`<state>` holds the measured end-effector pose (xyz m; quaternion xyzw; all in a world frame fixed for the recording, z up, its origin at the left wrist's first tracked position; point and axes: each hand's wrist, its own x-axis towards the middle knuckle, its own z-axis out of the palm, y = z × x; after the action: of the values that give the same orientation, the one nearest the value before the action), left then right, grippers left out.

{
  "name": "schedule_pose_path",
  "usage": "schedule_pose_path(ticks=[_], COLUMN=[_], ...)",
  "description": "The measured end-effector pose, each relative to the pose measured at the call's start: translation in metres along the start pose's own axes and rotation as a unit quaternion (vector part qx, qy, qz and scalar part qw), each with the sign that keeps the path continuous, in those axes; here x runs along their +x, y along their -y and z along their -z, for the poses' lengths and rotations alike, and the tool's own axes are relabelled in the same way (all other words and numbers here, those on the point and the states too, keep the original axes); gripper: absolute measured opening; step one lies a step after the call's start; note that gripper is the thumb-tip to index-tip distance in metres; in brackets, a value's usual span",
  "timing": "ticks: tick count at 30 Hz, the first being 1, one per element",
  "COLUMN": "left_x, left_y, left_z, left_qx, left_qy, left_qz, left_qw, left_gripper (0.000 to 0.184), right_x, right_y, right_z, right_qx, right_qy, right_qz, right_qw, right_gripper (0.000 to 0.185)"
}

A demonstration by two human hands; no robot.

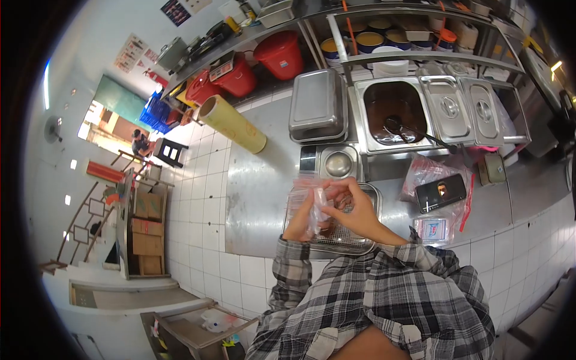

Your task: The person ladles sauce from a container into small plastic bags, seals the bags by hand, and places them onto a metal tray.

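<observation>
My left hand is closed around a clear plastic zip bag with reddish lines along its top. My right hand meets the bag from the other side, thumb and fingers pinched at its edge. Whether there is one bag or a stack, I cannot tell. Below both hands lies a metal tray with a wire rack, partly covered by them. Just beyond it, a small round steel bowl rests on a square metal plate. A steel pan of dark brown sauce holds a black-handled ladle.
An upturned steel pan and a yellowish roll stand on the steel table. To the right are lidded steel pans, a phone on a plastic bag, and a small packet. Another person sits far off.
</observation>
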<state>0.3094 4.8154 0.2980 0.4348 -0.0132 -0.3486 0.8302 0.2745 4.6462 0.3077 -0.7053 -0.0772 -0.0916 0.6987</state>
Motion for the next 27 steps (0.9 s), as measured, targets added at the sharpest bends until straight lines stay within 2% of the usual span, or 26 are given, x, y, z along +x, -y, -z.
schedule_pose_path(ticks=[3,7,13,16,19,27], left_x=[0.011,0.016,0.019,0.020,0.019,0.024], left_y=[0.016,0.023,0.028,0.032,0.032,0.042], left_z=[-0.005,-0.026,-0.046,-0.054,-0.068,-0.050], left_qx=[-0.088,-0.045,0.018,0.079,0.102,0.130], left_qy=[0.100,0.041,-0.072,-0.123,-0.181,-0.220], left_qz=[-0.014,0.002,0.029,-0.010,-0.050,-0.094], left_qw=[0.991,0.998,0.997,0.989,0.977,0.962], left_gripper=[0.065,0.063,0.054,0.042,0.031,0.031], right_x=[0.000,-0.001,-0.007,-0.010,-0.013,-0.017], right_y=[0.015,0.005,-0.006,0.007,0.006,-0.005], right_z=[0.013,0.032,0.048,0.054,0.058,0.070], right_qx=[0.019,0.028,0.046,0.036,0.026,0.105], right_qy=[-0.010,-0.004,-0.076,-0.074,-0.067,-0.014], right_qz=[-0.038,-0.053,-0.037,-0.079,-0.081,-0.104], right_qw=[0.999,0.998,0.995,0.993,0.994,0.989], right_gripper=[0.050,0.054,0.049,0.045,0.042,0.038])
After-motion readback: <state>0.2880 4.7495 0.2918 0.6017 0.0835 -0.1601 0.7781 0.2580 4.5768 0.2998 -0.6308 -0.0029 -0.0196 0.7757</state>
